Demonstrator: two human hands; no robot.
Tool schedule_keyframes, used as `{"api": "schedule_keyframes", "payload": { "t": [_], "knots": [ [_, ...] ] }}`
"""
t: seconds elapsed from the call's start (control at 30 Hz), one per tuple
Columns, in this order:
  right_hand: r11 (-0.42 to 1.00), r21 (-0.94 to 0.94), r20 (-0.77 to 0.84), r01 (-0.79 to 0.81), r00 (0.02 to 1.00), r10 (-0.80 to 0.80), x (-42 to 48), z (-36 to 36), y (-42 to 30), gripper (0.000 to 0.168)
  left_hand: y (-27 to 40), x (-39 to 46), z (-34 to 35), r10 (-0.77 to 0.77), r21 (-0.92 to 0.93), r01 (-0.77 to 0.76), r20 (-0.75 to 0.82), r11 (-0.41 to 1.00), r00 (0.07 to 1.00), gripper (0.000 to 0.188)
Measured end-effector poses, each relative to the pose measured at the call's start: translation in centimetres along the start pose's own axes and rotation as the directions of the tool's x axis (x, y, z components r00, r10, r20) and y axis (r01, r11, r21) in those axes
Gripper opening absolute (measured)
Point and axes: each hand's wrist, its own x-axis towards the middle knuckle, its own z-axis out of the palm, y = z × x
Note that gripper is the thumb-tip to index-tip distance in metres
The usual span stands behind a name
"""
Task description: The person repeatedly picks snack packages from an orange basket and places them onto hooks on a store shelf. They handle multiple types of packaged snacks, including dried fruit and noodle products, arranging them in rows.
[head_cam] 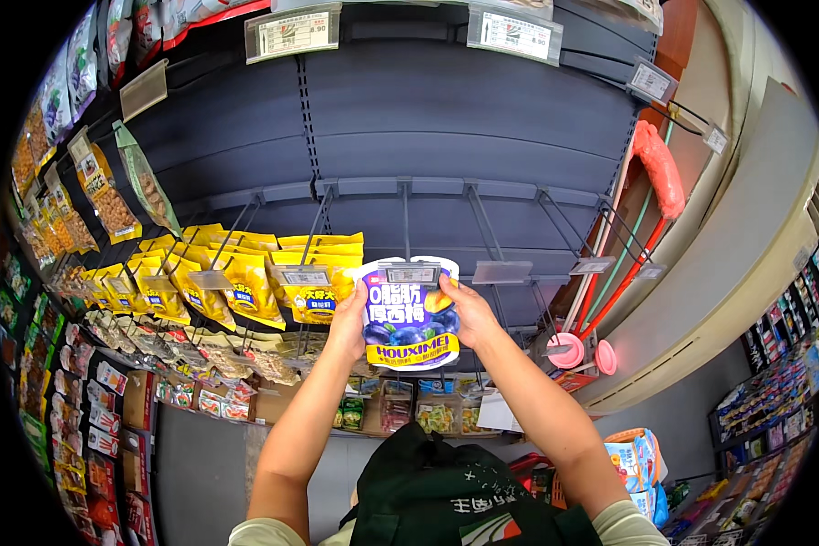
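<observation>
Both my hands hold a white, purple and yellow snack pouch point(409, 324) with pictures of dark plums on it. My left hand point(349, 324) grips its left edge, while my right hand point(469, 310) has the upper right edge. The pouch is upright at a metal display hook point(405, 218), and the hook's clear label holder point(409, 273) overlaps its top. Whether the hook passes through the pouch cannot be told. Just left of it, yellow snack bags point(321, 300) hang on neighbouring hooks.
Several hooks with label holders point(502, 272) stick out on the right. Brooms with red handles point(624, 269) and pink plastic items point(566, 351) stand beside a beige appliance point(710, 273). Nut bags point(106, 194) hang at left. A basket with blue packs point(635, 457) is at lower right.
</observation>
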Motion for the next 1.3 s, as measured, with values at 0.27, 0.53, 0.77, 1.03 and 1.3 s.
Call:
{"api": "schedule_keyframes", "payload": {
  "t": [0.27,0.53,0.77,1.03,1.3],
  "knots": [
    [0.998,0.037,-0.074,-0.044,0.996,0.047,0.1,-0.7,0.5,0.033,-1.0,0.4,-0.7,-0.028,0.05,0.028,-0.006,0.998,1.0,0.043],
    [0.997,-0.065,-0.07,0.034,0.997,-0.038,-2.6,0.8,0.0,0.028,-0.2,-1.3,-1.0,0.123,0.171,-0.14,0.105,0.975,0.987,0.037],
    [1.0,0.015,-0.083,0.018,0.996,-0.017,0.0,1.5,-1.4,0.031,2.1,0.8,2.0,0.118,0.026,-0.117,-0.002,0.993,0.993,0.03],
    [1.0,0.024,-0.056,-0.005,0.998,0.006,-0.5,1.3,-0.3,0.033,0.3,0.9,0.1,0.099,0.013,-0.099,-0.023,0.995,0.995,0.03],
    [0.996,-0.029,-0.172,0.079,0.982,-0.083,2.9,0.3,-0.2,0.031,0.0,2.0,0.2,0.254,0.106,-0.249,-0.038,0.963,0.967,0.029]
  ]
}}
